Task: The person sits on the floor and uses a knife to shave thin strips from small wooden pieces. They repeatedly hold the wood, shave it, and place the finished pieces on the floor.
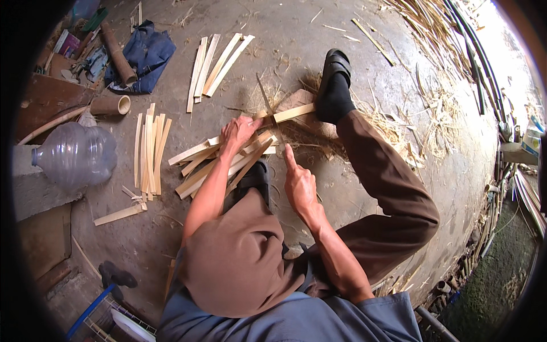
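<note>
2 hands, both the person's own, apart w/ 1 knife (265, 94) crossing b/w them. 1 pale strip (294, 112) is being worked: it lies under the blade, over 1 brownish block (295, 100), far end at the R foot; can't tell if it's under the sole.

L hand (238, 132): fingers curled shut on the near end of that strip, fingertips partly hidden; back of hand up, forearm rising steeply past the outer side of the bent L knee. R hand (301, 185): clamped on the knife's handle end, index finger stretched fwd along it, other fingers folded; forearm slants up & left from the lower right, over the R thigh. Blade points away, tip leaning slightly left.

Other counts: 4 strips in the upper group (219, 64), in 2 pairs; at least 5 in the left bundle (151, 151); a loose pile (199, 165) nr the L foot, approx. 6+, overlaps so no exact no. 2 dark slippers (336, 61), 1 per foot; R leg out, L knee up. Also 1 big clear bottle (80, 154), 2 brown tubes (117, 54), 1 dark blue cloth (149, 54). Shavings (376, 128) heaped by the R foot, uncountable.
</note>
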A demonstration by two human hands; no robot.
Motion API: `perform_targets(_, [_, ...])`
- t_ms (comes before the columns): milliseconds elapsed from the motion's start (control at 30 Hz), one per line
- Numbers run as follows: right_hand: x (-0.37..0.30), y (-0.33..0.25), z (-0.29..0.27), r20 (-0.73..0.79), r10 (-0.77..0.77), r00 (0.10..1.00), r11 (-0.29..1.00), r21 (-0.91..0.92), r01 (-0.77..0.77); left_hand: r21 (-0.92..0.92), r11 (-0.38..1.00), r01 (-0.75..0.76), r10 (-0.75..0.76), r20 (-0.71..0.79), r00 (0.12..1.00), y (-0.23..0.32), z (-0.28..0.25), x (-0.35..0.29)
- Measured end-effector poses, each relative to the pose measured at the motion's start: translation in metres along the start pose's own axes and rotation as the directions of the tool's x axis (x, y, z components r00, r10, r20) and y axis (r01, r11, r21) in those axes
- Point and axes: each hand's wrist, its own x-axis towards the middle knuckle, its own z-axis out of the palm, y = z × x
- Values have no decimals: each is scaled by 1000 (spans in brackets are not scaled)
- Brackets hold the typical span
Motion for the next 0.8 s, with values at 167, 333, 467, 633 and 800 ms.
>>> perform_targets(167, [-52, 9, -14, 11, -4, 1000, 1000, 29, 4, -28, 999, -38, 38, -23, 999, 1, -1, -2])
perform_targets(333, [46, -2, 5, -116, -102, 988, 994, -44, 97, 1, 998, -68, 68, -68, 995, -1, 7, 1])
perform_targets(467, [36, 5, 9, -136, -173, 975, 985, -26, 171, -20, 1000, 10, -11, -13, 1000, 0, 2, -1])
perform_targets(633, [-87, 9, -26, 41, 40, 998, 999, 3, -40, -72, 996, -54, 51, -51, 997, -3, 5, -6])
perform_targets(800, [28, -1, 3, -64, -71, 995, 995, -80, 66, -13, 998, -64, 63, -62, 996, 0, 4, 0])
